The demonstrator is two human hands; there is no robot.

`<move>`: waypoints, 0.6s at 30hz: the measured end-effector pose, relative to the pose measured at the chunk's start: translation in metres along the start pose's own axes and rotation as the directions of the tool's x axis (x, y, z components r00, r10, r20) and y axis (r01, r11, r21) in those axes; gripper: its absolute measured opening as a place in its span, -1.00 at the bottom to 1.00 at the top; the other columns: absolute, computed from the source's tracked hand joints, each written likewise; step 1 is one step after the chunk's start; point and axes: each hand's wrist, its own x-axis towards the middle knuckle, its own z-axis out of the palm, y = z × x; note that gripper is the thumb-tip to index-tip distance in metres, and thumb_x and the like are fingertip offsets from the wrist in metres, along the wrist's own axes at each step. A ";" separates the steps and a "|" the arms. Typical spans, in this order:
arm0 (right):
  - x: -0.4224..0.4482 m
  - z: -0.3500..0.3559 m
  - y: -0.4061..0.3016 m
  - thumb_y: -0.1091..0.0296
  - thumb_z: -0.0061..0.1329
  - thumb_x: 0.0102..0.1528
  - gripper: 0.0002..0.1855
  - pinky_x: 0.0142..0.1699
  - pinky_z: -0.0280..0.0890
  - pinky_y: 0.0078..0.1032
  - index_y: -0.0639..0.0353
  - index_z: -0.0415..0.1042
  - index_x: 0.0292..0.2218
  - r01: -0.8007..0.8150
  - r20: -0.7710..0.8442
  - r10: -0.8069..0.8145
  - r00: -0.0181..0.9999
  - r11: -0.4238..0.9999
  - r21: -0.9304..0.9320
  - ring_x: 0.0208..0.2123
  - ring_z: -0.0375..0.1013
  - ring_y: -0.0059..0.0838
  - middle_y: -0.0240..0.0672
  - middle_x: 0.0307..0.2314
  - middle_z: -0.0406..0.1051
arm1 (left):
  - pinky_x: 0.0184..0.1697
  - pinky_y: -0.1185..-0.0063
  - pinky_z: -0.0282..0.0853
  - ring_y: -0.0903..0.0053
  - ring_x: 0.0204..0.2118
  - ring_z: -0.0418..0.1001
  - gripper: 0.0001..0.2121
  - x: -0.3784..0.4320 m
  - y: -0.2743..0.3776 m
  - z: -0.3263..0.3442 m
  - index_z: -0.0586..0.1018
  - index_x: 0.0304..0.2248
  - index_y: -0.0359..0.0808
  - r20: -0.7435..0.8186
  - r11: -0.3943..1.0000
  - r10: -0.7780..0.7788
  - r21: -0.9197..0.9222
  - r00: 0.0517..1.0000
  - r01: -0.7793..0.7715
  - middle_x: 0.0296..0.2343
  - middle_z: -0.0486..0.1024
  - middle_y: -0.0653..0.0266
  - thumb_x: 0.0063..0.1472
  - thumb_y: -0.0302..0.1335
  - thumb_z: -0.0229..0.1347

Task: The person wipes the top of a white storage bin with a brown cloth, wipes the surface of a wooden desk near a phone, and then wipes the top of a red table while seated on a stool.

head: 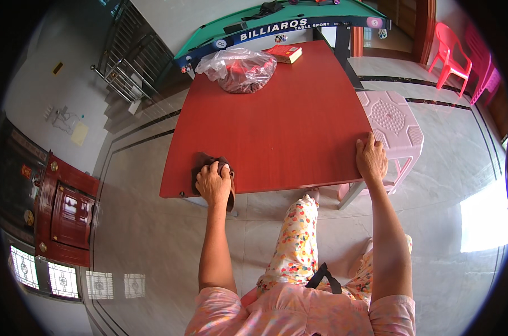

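Observation:
A red wooden table (pixel 279 126) stands before me. Near its front left corner my left hand (pixel 214 180) grips a dark brown cloth (pixel 201 161), pressed on the tabletop with one end hanging over the front edge. At the right edge, close to the front corner, my right hand (pixel 370 158) rests with its fingertips on the top and no object visible in it. Toward the far left of the table sits a clear plastic bag (pixel 243 69) with red and dark contents that I cannot make out. Beside it lies a thick red book (pixel 285 53).
A pink plastic stool (pixel 390 117) stands against the table's right side. Beyond the far edge is a green billiard table (pixel 220 25) with dark items on it. Pink plastic chairs (pixel 451 59) stand at the far right. Stairs with a metal railing (pixel 123 80) rise at the far left.

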 end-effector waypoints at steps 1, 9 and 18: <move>0.000 0.000 0.000 -0.05 -0.36 0.10 -0.43 -0.11 0.19 -0.22 0.06 0.09 0.06 0.003 -0.006 -0.003 1.000 1.000 0.004 -0.16 0.28 -0.11 -0.06 -0.20 0.25 | -0.20 0.26 0.23 0.21 -0.19 0.30 -0.67 0.000 0.007 0.000 0.53 -0.28 -0.18 0.000 1.000 0.002 0.001 1.000 -0.002 -0.26 0.41 0.21 0.05 -0.17 -0.03; -0.001 0.000 -0.002 -0.05 -0.36 0.10 -0.43 -0.11 0.19 -0.23 0.07 0.09 0.05 -0.003 -0.007 0.003 1.000 1.000 -0.006 -0.16 0.29 -0.11 -0.06 -0.20 0.26 | -0.40 0.34 0.16 0.32 -0.41 0.29 -0.82 -0.046 0.155 -0.005 0.49 -0.44 -0.23 -0.161 0.782 0.451 -0.402 0.878 -0.476 -0.45 0.37 0.30 -0.02 -0.31 0.05; -0.001 -0.003 0.001 -0.06 -0.38 0.10 -0.43 -0.08 0.17 -0.21 0.07 0.10 0.05 -0.021 0.018 0.021 1.000 1.000 0.017 -0.13 0.28 -0.11 -0.05 -0.18 0.26 | -0.33 0.40 0.23 0.34 -0.38 0.31 -0.82 -0.052 0.196 -0.009 0.46 -0.41 -0.23 -0.137 0.658 0.556 -0.529 0.820 -0.535 -0.46 0.37 0.30 -0.02 -0.34 0.06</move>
